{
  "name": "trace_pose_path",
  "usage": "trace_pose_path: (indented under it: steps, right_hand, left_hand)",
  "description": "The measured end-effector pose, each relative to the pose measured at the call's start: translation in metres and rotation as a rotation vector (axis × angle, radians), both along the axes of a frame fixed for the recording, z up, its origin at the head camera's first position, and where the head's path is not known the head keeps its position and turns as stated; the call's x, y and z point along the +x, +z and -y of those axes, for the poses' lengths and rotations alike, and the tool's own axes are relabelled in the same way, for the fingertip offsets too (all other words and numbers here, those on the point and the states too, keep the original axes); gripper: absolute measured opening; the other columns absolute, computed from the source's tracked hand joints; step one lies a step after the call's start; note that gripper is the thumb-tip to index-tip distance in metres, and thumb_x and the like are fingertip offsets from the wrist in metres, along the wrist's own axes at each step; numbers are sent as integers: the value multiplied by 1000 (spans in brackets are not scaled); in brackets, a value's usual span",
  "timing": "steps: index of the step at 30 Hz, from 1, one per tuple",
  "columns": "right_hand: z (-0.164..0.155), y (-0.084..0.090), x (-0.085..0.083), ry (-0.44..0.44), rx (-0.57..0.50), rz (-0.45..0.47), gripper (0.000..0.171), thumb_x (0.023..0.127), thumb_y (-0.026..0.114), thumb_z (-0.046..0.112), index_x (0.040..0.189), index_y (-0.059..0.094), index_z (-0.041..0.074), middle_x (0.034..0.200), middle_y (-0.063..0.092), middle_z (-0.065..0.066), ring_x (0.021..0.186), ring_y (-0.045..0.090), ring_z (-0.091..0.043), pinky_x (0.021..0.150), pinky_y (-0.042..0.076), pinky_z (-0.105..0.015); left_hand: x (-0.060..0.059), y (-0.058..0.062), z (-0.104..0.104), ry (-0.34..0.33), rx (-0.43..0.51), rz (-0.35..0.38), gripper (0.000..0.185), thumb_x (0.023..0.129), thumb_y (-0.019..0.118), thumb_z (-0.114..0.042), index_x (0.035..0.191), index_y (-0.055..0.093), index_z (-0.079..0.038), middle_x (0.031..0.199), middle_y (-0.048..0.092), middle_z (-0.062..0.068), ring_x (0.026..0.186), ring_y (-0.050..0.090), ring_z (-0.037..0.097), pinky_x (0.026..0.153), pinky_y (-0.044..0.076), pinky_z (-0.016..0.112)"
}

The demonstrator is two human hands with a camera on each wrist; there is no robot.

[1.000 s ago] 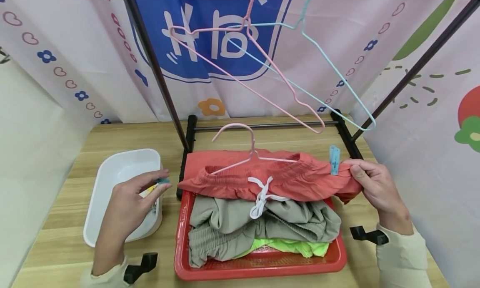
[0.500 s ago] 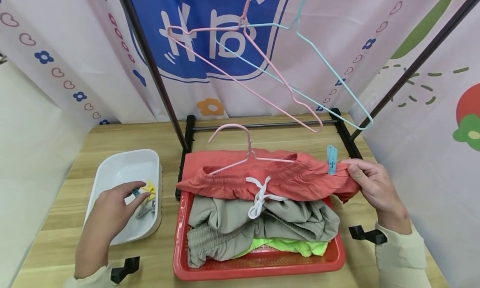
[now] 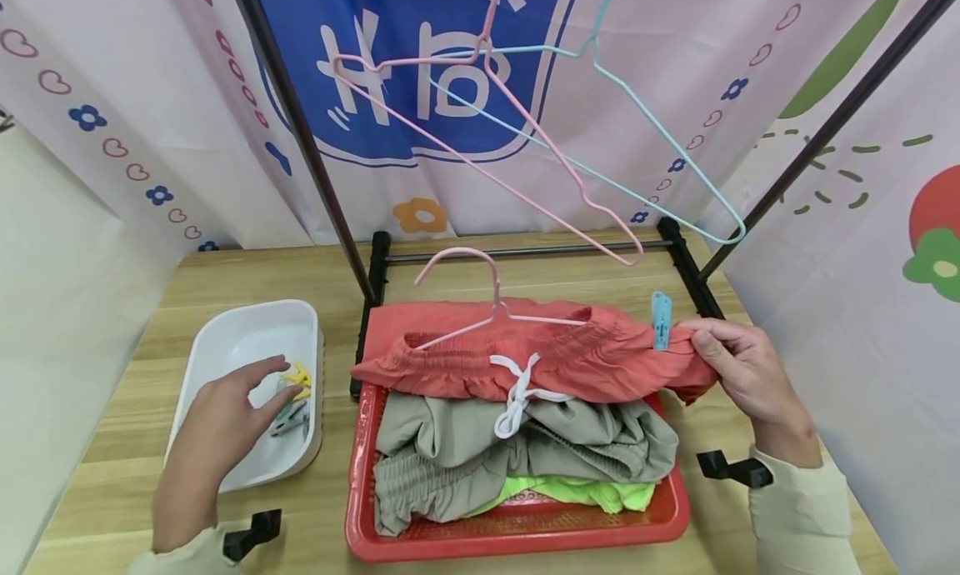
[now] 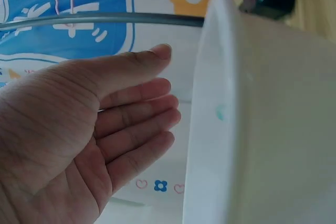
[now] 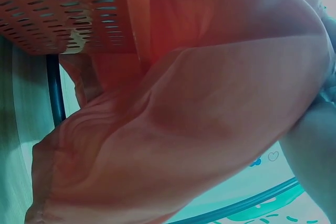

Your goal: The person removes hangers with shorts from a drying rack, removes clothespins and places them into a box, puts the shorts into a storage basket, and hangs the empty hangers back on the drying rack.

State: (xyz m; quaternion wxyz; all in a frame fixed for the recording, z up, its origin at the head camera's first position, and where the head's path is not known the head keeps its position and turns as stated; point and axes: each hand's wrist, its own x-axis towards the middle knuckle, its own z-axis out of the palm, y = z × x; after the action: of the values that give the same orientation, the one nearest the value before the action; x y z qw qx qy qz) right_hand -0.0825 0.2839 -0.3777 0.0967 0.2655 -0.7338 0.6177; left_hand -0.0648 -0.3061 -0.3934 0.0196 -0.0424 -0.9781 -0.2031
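Observation:
Over the white bin (image 3: 255,333), my left hand (image 3: 213,425) hangs with thumb and fingers apart and holds nothing. In the left wrist view its relaxed fingers (image 4: 142,116) are beside the bin's wall. Yellow clothespins (image 3: 298,377) and several grey and bluish ones lie in the bin by my fingertips. My right hand (image 3: 738,371) pinches the right end of the red shorts' waistband (image 3: 600,362). A blue clothespin (image 3: 661,321) is clipped upright on the waistband beside that hand. Inside the waistband sits a pink hanger (image 3: 498,296), its hook standing up. White drawstrings (image 3: 517,400) are tied in front.
Under the red shorts, a red basket (image 3: 517,546) holds grey-green shorts (image 3: 442,442) and a bright green garment (image 3: 577,490). Behind stands a dark rack (image 3: 315,158), with a pink hanger (image 3: 480,167) and a light blue hanger (image 3: 667,142) hanging above the table (image 3: 105,475).
My left hand has moved left from the shorts' left end to over the white bin and let go of a blue clothespin there. The right hand keeps its grip on the waistband.

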Motion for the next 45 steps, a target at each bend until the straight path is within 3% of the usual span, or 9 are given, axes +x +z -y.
trace_pose_path:
  steps: [7, 12, 14, 17, 22, 28, 33, 39, 45]
  right_hand:
    - [1, -5, 1, -6, -45, -2, 25, 101, 49, -15, 111, 71, -12, 104, 76, -8, 92, 71, -11, 77, 54, -17]
    - [0, -8, 1, -10, -69, 18, 27, 99, 47, -18, 110, 72, -12, 102, 76, -9, 88, 71, -12, 72, 55, -18]
    - [0, -7, 1, -10, -72, 22, 27, 99, 48, -19, 111, 72, -13, 103, 76, -10, 89, 71, -12, 73, 55, -18]
    - [1, -7, 2, -13, -74, 27, 28, 98, 48, -20, 111, 72, -12, 104, 76, -9, 90, 71, -12, 74, 55, -18]
    - [2, -7, 2, -23, -64, 40, 29, 98, 48, -20, 111, 73, -11, 106, 76, -9, 92, 71, -12, 76, 55, -18]
    - [2, -7, 2, -41, -45, 54, 29, 98, 49, -20, 111, 73, -10, 100, 76, -8, 85, 71, -10, 73, 55, -18]
    - [2, -6, 2, -54, -20, 42, 30, 98, 49, -20, 111, 73, -9, 101, 76, -8, 85, 70, -11, 73, 55, -17]
    - [4, -3, 4, -40, -19, 27, 28, 97, 50, -20, 112, 73, -11, 104, 76, -6, 89, 70, -10, 75, 55, -17]
    - [2, -1, 5, 9, 7, 2, 27, 97, 50, -21, 114, 70, -15, 107, 76, -6, 92, 71, -10, 73, 56, -18]
  left_hand:
    - [9, 27, -32, -114, 82, -281, 35, 89, 82, -17, 121, 74, -3, 116, 73, 17, 108, 67, 43, 89, 52, 63]
    - [16, 55, -69, -387, 194, -464, 29, 90, 80, -16, 117, 77, -8, 120, 74, 6, 109, 71, 30, 99, 51, 25]
    - [16, 63, -87, -524, 234, -464, 26, 97, 74, -25, 118, 77, -9, 122, 73, 3, 110, 71, 26, 98, 50, 20]
    - [13, 72, -114, -690, 256, -428, 29, 104, 65, -33, 119, 77, -12, 121, 73, 2, 109, 71, 23, 88, 59, 35]
    - [7, 80, -147, -860, 283, -373, 32, 102, 68, -26, 128, 73, -9, 127, 71, 4, 113, 69, 19, 87, 60, 40]
    - [-2, 84, -195, -1057, 204, -421, 42, 98, 72, -21, 137, 66, -6, 144, 60, 8, 130, 58, 15, 97, 54, 31]
    - [-9, 84, -233, -1114, 125, -429, 45, 101, 69, -22, 141, 61, -4, 152, 52, 10, 140, 47, 17, 105, 48, 30]
    - [-17, 87, -265, -1099, 32, -462, 53, 105, 61, -25, 151, 50, -2, 159, 43, 13, 149, 34, 21, 122, 23, 32]
    - [-22, 94, -292, -1052, -112, -570, 54, 107, 55, -29, 151, 47, 2, 156, 45, 18, 148, 36, 27, 123, 11, 33]
